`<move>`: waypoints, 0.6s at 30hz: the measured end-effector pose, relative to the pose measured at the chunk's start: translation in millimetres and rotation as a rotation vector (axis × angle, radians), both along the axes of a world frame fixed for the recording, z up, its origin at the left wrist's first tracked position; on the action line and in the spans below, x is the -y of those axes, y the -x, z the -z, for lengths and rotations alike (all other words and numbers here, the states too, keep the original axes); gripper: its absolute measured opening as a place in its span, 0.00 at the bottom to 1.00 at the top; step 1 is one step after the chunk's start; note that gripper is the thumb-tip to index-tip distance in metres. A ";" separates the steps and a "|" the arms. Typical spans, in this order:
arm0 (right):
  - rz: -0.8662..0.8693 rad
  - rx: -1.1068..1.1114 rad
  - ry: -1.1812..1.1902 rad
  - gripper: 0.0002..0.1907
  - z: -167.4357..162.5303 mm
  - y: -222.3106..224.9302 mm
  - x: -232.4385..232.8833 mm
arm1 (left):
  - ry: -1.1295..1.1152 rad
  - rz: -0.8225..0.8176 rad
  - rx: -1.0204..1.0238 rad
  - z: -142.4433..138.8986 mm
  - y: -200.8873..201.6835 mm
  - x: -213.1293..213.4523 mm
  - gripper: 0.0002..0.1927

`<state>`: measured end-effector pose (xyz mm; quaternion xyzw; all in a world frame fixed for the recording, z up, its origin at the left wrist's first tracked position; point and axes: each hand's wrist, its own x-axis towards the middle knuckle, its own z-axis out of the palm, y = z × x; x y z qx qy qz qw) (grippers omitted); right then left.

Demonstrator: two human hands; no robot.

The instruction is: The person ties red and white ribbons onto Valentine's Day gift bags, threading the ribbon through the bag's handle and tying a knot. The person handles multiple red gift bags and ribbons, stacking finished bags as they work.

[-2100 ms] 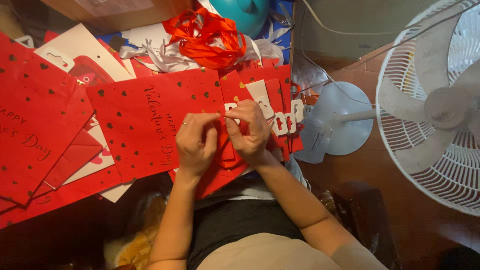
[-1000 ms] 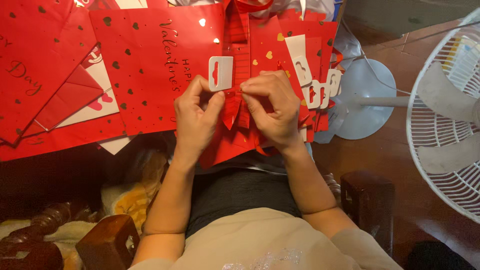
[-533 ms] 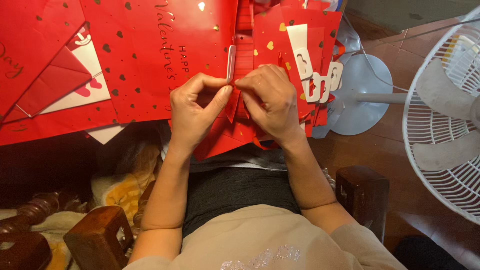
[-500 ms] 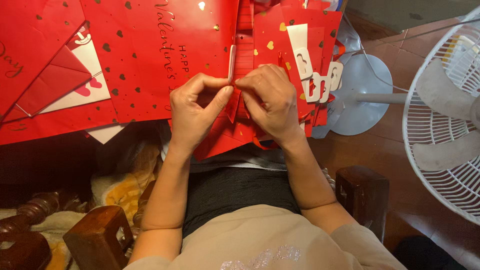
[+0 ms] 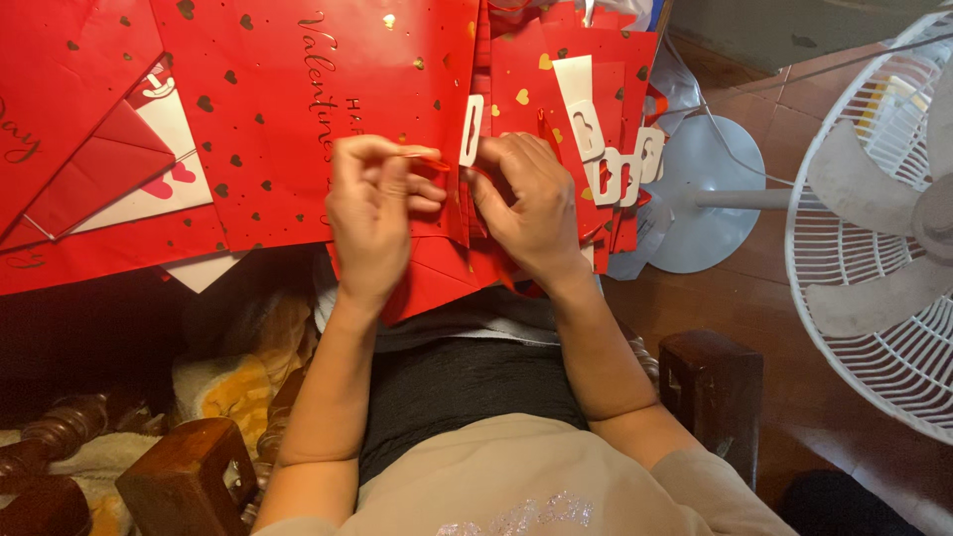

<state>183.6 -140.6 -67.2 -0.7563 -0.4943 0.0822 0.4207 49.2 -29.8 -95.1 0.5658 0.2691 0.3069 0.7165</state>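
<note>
Red paper fills the middle of the view: a flat gift bag (image 5: 328, 109) with dark and gold hearts and gold script lies over the person's lap, its lower edge hanging toward the body. Along its right edge a thin red ribbon handle (image 5: 437, 164) and a white hang tag (image 5: 472, 131) sit right between the two hands. The step in hand looks like working that ribbon at the bag's top edge, threading or knotting it, though the fine detail is too small to be sure. Whatever comes next seems to call for a steady pinch and a small, careful pull, since the ribbon is thin and the paper would crease easily.

The left hand (image 5: 375, 213) is raised with its back to the camera, thumb and forefinger closed in a narrow grip on the ribbon end, the other fingers curled. The right hand (image 5: 531, 208) leans in from the other side, fingers bent down onto the bag's edge beside the tag, pinching there; exactly what it pinches I cannot tell. Both forearms rise from the lap, elbows tucked in close.

Just to the right lies a stack of similar red bags (image 5: 596, 119) with white tags fanned out. More red bags (image 5: 69, 149) spread to the left. A white standing fan (image 5: 874, 228) is on the tiled floor at the right, and dark wooden chair arms (image 5: 710, 387) flank the person.
</note>
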 end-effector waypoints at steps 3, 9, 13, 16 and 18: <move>-0.015 -0.061 0.024 0.06 -1.6 -2.2 -0.5 | 0.207 -0.045 0.226 3.8 5.4 -8.5 0.11; -0.048 -0.077 0.008 0.06 -3.1 -6.3 -1.5 | 0.158 0.055 0.105 3.5 8.7 -10.4 0.24; -0.054 -0.077 0.018 0.06 -3.6 -7.0 -1.4 | 0.084 0.123 0.038 1.9 6.6 -7.8 0.29; -0.054 -0.077 0.015 0.06 -3.6 -7.2 -1.9 | 0.007 0.118 -0.077 1.5 4.0 -5.5 0.22; -0.065 -0.080 0.016 0.06 -2.8 -8.1 -2.7 | -0.107 0.095 -0.127 2.2 1.6 -3.4 0.16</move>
